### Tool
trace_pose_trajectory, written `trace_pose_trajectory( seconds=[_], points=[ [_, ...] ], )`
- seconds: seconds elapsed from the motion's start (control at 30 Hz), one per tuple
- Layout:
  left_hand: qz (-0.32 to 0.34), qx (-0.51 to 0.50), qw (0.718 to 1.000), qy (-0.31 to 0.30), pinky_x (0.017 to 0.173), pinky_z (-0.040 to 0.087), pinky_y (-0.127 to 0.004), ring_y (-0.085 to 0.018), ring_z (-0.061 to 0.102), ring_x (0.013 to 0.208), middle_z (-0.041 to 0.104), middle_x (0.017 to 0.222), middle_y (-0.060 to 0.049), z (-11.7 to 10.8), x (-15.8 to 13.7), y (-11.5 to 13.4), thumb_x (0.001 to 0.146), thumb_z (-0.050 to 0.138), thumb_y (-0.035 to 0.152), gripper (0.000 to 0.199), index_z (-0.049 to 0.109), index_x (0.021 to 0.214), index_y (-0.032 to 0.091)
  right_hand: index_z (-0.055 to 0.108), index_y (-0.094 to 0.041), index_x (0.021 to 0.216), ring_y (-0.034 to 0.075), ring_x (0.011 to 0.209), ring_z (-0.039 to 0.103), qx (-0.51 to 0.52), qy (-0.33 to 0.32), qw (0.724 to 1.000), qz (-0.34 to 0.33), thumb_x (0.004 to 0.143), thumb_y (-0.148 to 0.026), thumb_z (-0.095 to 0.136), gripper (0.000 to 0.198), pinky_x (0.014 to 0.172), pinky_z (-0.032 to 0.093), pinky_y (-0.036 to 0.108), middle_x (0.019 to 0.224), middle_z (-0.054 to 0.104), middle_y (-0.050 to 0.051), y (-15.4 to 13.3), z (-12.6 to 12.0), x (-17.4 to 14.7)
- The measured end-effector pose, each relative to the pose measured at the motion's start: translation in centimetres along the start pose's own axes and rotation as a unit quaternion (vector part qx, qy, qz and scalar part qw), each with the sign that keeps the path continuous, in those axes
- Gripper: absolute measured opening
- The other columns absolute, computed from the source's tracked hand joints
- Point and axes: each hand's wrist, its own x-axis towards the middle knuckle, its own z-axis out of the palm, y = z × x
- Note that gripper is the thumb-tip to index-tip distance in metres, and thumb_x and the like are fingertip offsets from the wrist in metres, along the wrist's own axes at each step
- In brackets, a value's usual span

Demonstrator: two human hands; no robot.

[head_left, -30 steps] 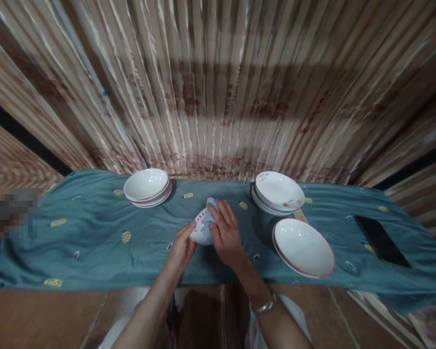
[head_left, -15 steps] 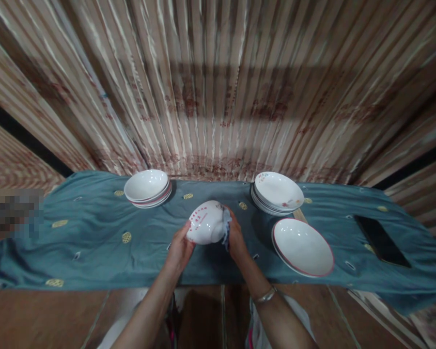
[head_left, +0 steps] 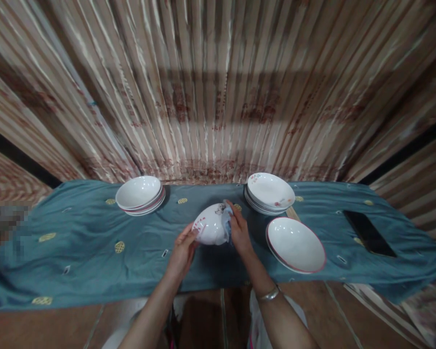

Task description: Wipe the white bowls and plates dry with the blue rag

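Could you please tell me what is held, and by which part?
A glossy red-printed white bowl: left grip on its left edge, right grip, through pale-blue cloth, on its right side.

Glossy ceramic against matt cloth
Between the fingers (head_left: pixel 186 234), the white bowl (head_left: pixel 209 229) looks like smooth, shiny ceramic; the blue rag (head_left: pixel 226 225) under the right fingers (head_left: pixel 239 221) is matt cloth. The bowl stack (head_left: pixel 138 192) left of the fingers and plate stack (head_left: pixel 271 191) right of them share that gloss. The worktop cover (head_left: pixel 87 242) beneath is creased, faintly lustrous fabric; the curtain (head_left: pixel 203 121) beyond, pleated cloth. The bracelet (head_left: pixel 270 293) behind the right fingers is polished metal.
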Motion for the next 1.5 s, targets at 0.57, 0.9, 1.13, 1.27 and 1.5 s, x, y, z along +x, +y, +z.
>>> trace_pose_trajectory(
  seconds=[0.57,0.9,1.13,1.27,1.5],
  points=[
    [0.037,-0.017,0.999,-0.004,0.062,0.046,-0.022,-0.017,0.066,0.075,0.072,0.075,-0.002,0.4,-0.3,0.5,0.06,0.081,0.035,0.035,0.069,0.087,0.016,0.037,-0.023,0.145,0.026,0.145,0.02,-0.273,-0.128,0.927,-0.224,0.096,-0.021,0.036,0.049,0.115,0.02,0.055,0.153,0.035,0.008,-5.2,1.9,-3.1],
    [0.026,-0.041,0.999,0.003,0.059,0.044,-0.021,-0.01,0.059,0.057,0.069,0.067,0.001,0.0,0.1,0.5,0.059,0.081,0.028,0.028,0.07,0.081,0.015,0.038,-0.027,0.144,0.027,0.143,0.025,-0.284,-0.127,0.924,-0.223,0.096,-0.023,0.037,0.049,0.115,0.019,0.054,0.15,0.039,0.007,-5.5,2.1,-3.2],
    [0.026,-0.046,0.999,0.013,0.066,0.049,-0.024,-0.014,0.064,0.064,0.07,0.071,-0.002,-0.3,0.1,0.3,0.055,0.085,0.031,0.035,0.069,0.081,0.014,0.031,-0.023,0.148,0.02,0.144,0.024,-0.194,-0.114,0.967,-0.123,0.099,-0.028,0.026,0.05,0.117,0.024,0.045,0.154,0.032,0.006,-3.9,1.4,-2.1],
    [0.022,-0.059,0.997,0.033,0.064,0.049,-0.023,-0.014,0.064,0.064,0.071,0.073,-0.002,-0.8,0.3,0.0,0.054,0.085,0.03,0.035,0.068,0.08,0.014,0.032,-0.022,0.147,0.016,0.143,0.027,-0.116,-0.096,0.984,-0.095,0.099,-0.029,0.024,0.05,0.118,0.025,0.041,0.152,0.037,0.005,-2.4,1.5,-1.8],
    [0.022,-0.112,0.992,0.059,0.07,0.053,-0.025,-0.015,0.066,0.066,0.072,0.072,-0.003,-1.5,0.8,-0.6,0.056,0.082,0.022,0.023,0.069,0.072,0.011,0.036,-0.02,0.146,0.015,0.137,0.038,-0.019,-0.067,0.997,-0.039,0.098,-0.034,0.024,0.051,0.116,0.031,0.038,0.148,0.043,0.006,1.1,2.3,-1.8]
  ],
)
